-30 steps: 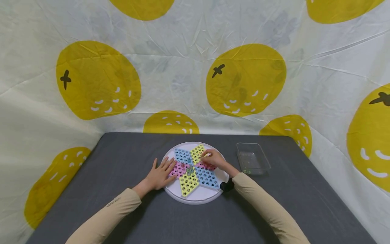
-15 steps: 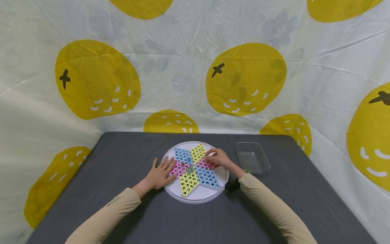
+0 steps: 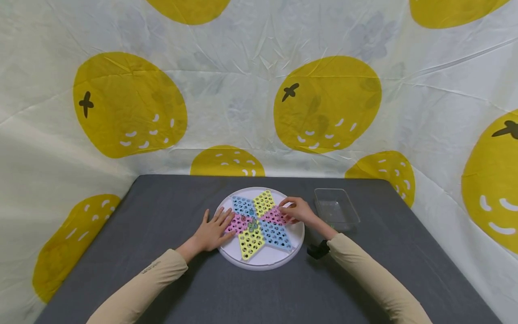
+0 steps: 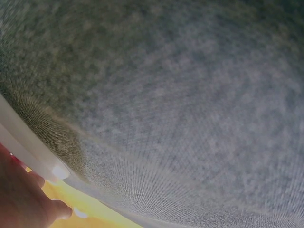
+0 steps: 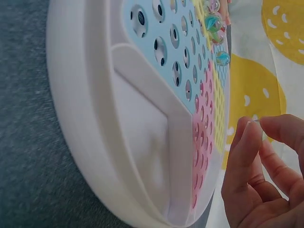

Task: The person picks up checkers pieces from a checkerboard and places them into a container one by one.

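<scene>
At the centre of the head view, a round white plastic game board [image 3: 263,258] with a six-pointed star of blue, yellow and pink perforated panels lies on the dark grey cloth-covered table [image 3: 162,279]. A small cluster of clear glass marbles [image 3: 252,225] sits in the holes at the star's middle. The left hand [image 3: 213,230] lies flat with fingers spread, its tips resting on the board's left rim and the pink panel there. The right hand [image 3: 296,210] is over the right-hand pink point of the star, fingers curled with thumb and forefinger drawn together; the right wrist view shows the fingertips [image 5: 249,142] nearly meeting, but whether a marble sits between them cannot be told. The marbles lie to the left of that hand, toward the frame's centre, about equally near either hand. A clear rectangular plastic tray [image 3: 337,211] stands just right of the board, near the right hand, its long axis running away from the person
</scene>
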### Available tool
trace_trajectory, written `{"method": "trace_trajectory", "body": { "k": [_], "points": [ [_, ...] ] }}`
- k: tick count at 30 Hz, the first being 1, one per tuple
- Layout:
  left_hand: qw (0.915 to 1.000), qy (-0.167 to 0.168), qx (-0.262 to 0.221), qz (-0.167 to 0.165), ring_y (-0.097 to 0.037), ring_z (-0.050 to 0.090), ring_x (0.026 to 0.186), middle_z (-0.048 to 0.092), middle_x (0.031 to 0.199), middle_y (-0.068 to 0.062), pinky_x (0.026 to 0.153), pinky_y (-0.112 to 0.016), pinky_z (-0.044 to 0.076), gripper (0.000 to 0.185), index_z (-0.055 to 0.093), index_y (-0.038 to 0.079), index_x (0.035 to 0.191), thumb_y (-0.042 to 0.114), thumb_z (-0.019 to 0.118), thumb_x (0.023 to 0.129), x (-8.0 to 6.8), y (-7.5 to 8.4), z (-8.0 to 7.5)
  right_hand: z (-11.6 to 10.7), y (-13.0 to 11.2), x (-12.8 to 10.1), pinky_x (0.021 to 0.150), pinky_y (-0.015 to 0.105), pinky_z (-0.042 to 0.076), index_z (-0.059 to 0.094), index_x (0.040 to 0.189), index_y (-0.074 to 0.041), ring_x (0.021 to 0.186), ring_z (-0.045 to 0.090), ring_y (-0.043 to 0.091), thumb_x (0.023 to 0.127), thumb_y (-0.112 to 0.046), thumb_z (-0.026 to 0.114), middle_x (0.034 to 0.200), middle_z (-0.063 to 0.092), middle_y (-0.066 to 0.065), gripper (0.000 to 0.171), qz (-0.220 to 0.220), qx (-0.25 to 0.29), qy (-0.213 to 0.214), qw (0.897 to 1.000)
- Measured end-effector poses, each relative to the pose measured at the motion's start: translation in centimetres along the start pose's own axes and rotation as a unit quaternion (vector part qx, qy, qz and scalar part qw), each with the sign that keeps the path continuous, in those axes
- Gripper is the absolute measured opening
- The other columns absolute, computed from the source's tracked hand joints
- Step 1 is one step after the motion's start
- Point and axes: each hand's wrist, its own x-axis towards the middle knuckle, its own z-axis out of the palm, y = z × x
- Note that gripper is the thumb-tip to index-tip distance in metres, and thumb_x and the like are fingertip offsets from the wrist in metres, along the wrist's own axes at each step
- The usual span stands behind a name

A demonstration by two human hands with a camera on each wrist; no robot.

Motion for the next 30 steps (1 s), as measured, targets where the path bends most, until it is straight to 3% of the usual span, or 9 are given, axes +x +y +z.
{"method": "trace_trajectory", "body": {
  "k": [11,18,24,27,30],
  "points": [
    [1.0,0.004,-0.001,0.001,-0.029,0.013,0.138,0.019,0.15,-0.004,0.103,-0.062,0.005,0.064,0.02,0.016,0.143,0.051,0.033,0.091,0.0,0.0,0.0,-2.0,0.5,-1.4,0.056,0.04,0.052,0.059,0.105,-0.005,0.069,0.064,0.026,0.085,-0.019,0.059,0.093,0.064,0.023,0.024,-0.015,0.025,-0.008,1.0],
    [1.0,0.006,0.001,0.002,-0.029,0.014,0.138,0.019,0.15,-0.005,0.103,-0.062,0.006,0.064,0.021,0.015,0.143,0.051,0.033,0.091,0.0,0.0,-0.1,-3.6,1.1,-2.0,0.059,0.042,0.052,0.056,0.109,-0.002,0.068,0.064,0.02,0.087,-0.022,0.057,0.097,0.062,0.026,0.03,-0.029,0.035,-0.009,0.999],
    [1.0,0.003,-0.002,0.002,-0.03,0.015,0.138,0.02,0.149,-0.005,0.103,-0.062,0.006,0.064,0.022,0.015,0.143,0.051,0.034,0.091,0.0,0.2,-0.4,-4.6,1.5,-2.9,0.058,0.042,0.052,0.054,0.11,0.004,0.065,0.063,0.018,0.087,-0.02,0.058,0.092,0.063,0.028,0.034,-0.062,0.051,-0.007,0.997],
    [1.0,-0.003,0.001,0.001,-0.029,0.014,0.138,0.02,0.149,-0.005,0.103,-0.062,0.006,0.064,0.022,0.015,0.143,0.051,0.033,0.091,0.0,0.3,-0.5,-5.1,1.8,-3.5,0.056,0.041,0.052,0.055,0.107,0.003,0.063,0.063,0.018,0.086,-0.023,0.059,0.084,0.064,0.024,0.034,-0.093,0.059,-0.011,0.994],
    [1.0,-0.006,0.006,0.003,-0.029,0.013,0.138,0.02,0.149,-0.005,0.103,-0.062,0.007,0.064,0.022,0.015,0.143,0.051,0.033,0.091,0.0,0.3,-0.5,-5.6,2.1,-3.9,0.057,0.04,0.052,0.055,0.107,0.001,0.066,0.063,0.02,0.085,-0.026,0.06,0.084,0.064,0.023,0.035,-0.096,0.06,-0.01,0.994]
  ]
}}
